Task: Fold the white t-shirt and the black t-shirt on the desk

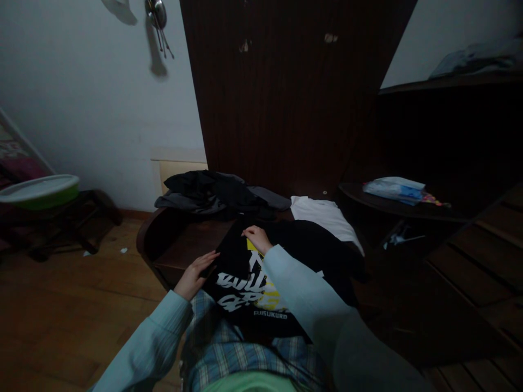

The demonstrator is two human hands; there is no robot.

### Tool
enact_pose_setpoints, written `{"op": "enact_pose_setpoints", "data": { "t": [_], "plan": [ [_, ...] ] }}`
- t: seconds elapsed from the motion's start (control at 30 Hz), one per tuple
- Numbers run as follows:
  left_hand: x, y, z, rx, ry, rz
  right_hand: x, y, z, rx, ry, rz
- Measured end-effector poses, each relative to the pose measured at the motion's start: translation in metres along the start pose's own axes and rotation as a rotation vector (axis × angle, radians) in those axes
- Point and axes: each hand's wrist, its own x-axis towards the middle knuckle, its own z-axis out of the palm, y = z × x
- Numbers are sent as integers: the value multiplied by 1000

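A black T-shirt (235, 261) with large white and yellow lettering lies spread over a dark wooden surface and my lap. My right hand (258, 238) reaches across its upper part, with fingertips pinched on the cloth beside the yellow print. At the shirt's left edge rests my left hand (198, 273), fingers stretched out and touching the fabric. Part of the left thumb is hard to make out in the dim light. My right sleeve covers some of the lettering.
Dark crumpled clothes (216, 190) and a folded white garment (322, 218) lie behind the shirt. A plastic packet (394, 190) sits on a shelf at right. At left, a green basin (44, 198) with a pale top rests on a dark stool (96, 209).
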Motion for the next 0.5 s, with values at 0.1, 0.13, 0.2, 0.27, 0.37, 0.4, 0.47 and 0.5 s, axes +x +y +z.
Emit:
{"op": "enact_pose_setpoints", "data": {
  "t": [0.1,0.13,0.2,0.27,0.37,0.4,0.47,0.5],
  "plan": [
    [-1,4,-3,40,-46,56,-3,8,1,-7,24,-89],
    [-1,5,-4,55,-62,75,-3,10,2,-19,26,-113],
    [-1,4,-5,93,-93,105,-2,13,3,-70,12,-148],
    [-2,1,-3,130,-116,129,-1,13,5,-142,-8,-169],
    [-3,-7,1,175,-126,141,0,12,7,-218,-11,-170],
    [-3,-9,2,187,-128,142,0,12,8,-227,-10,-175],
    [-4,-11,3,205,-126,150,0,12,9,-224,-14,-193],
    [-5,-11,4,211,-119,159,0,12,10,-217,-17,-202]
  ]
}}
